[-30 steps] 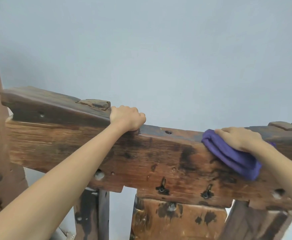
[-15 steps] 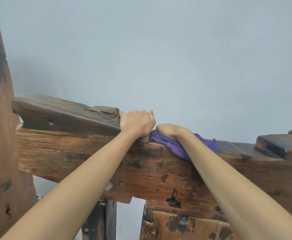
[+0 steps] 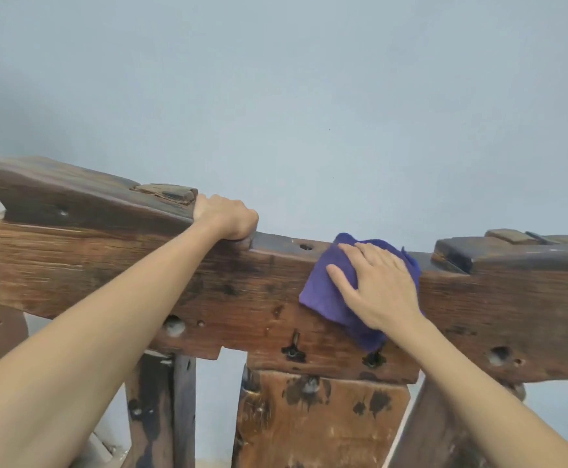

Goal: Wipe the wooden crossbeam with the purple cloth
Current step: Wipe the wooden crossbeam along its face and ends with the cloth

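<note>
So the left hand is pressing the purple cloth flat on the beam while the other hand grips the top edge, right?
Not quite: the head view shows the right hand pressing the purple cloth flat on the wooden crossbeam, while the left hand grips the top edge.

no readable txt, labels, nos. or signs anywhere, incl. on the wood or cloth.

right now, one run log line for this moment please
step: wiping | right hand: flat on purple cloth, pressed to crossbeam front face | left hand: gripping beam top edge
</note>
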Demonstrator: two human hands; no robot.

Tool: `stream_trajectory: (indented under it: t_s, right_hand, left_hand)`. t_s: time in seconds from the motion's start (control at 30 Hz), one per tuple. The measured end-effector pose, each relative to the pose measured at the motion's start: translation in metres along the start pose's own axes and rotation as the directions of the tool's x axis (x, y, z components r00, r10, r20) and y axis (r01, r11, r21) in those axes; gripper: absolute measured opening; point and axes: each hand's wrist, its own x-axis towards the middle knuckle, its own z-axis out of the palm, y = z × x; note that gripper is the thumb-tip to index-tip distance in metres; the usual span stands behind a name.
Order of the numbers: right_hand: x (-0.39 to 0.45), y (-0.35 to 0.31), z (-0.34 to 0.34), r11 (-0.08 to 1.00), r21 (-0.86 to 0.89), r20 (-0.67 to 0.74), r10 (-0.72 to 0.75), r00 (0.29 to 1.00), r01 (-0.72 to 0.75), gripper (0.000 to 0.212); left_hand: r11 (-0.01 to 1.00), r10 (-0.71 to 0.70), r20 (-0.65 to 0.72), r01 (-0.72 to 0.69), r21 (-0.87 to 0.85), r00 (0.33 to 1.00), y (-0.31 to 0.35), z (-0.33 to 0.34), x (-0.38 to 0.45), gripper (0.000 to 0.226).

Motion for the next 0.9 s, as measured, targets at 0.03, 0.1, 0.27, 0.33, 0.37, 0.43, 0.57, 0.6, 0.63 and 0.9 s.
stream_trajectory:
  t_s: [0.03, 0.1, 0.27, 0.33, 0.37, 0.43, 0.57, 0.6, 0.63, 0.9]
  right_hand:
    - [-0.001, 0.024, -0.006, 0.997, -0.025, -0.016, 0.068, 0.998, -0.068, 0.056]
    - [0.001, 0.067, -0.019, 0.977, -0.072, 0.006, 0.201, 0.980, -0.200, 0.058]
    - [0.053, 0.093, -0.013, 0.927, -0.157, 0.241, 0.370, 0.897, -0.340, 0.070]
    - [0.077, 0.092, -0.009, 0.922, -0.116, 0.417, 0.383, 0.825, -0.369, 0.071]
    - [0.090, 0.089, -0.007, 0.919, -0.080, 0.481, 0.375, 0.793, -0.386, 0.067]
    - [0.108, 0.078, 0.000, 0.909, -0.026, 0.554, 0.359, 0.751, -0.416, 0.057]
    - [0.119, -0.002, 0.012, 0.961, 0.050, 0.536, 0.203, 0.819, -0.271, 0.060]
    - [0.114, -0.029, 0.014, 0.977, 0.077, 0.472, 0.138, 0.871, -0.197, 0.063]
    - [0.105, -0.054, 0.014, 0.986, 0.099, 0.377, 0.088, 0.922, -0.135, 0.065]
    - [0.016, -0.091, 0.071, 0.987, 0.051, -0.449, -0.113, 0.887, 0.151, 0.056]
  left_hand:
    - [1.000, 0.002, -0.004, -0.002, 0.010, 1.000, -0.001, 0.001, 0.000, 0.050]
    - [1.000, 0.004, -0.017, -0.003, 0.020, 1.000, 0.002, 0.003, 0.001, 0.052]
    - [1.000, -0.018, -0.069, 0.019, 0.017, 0.997, 0.007, 0.004, 0.003, 0.053]
    - [1.000, -0.017, -0.082, 0.018, 0.018, 0.996, 0.008, 0.007, 0.003, 0.052]
    - [1.000, -0.015, -0.094, 0.017, 0.021, 0.995, 0.008, 0.008, 0.003, 0.050]
    - [1.000, -0.015, -0.116, 0.015, 0.000, 0.993, 0.008, 0.010, 0.003, 0.041]
    - [0.999, -0.022, -0.134, 0.018, -0.034, 0.991, 0.008, 0.006, 0.007, 0.030]
    - [0.999, -0.026, -0.137, 0.022, -0.035, 0.990, 0.007, 0.005, 0.008, 0.034]
    - [0.999, -0.030, -0.133, 0.026, -0.035, 0.991, 0.006, 0.005, 0.009, 0.039]
    - [0.999, -0.031, -0.011, 0.031, 0.018, 0.999, 0.003, 0.006, 0.007, 0.055]
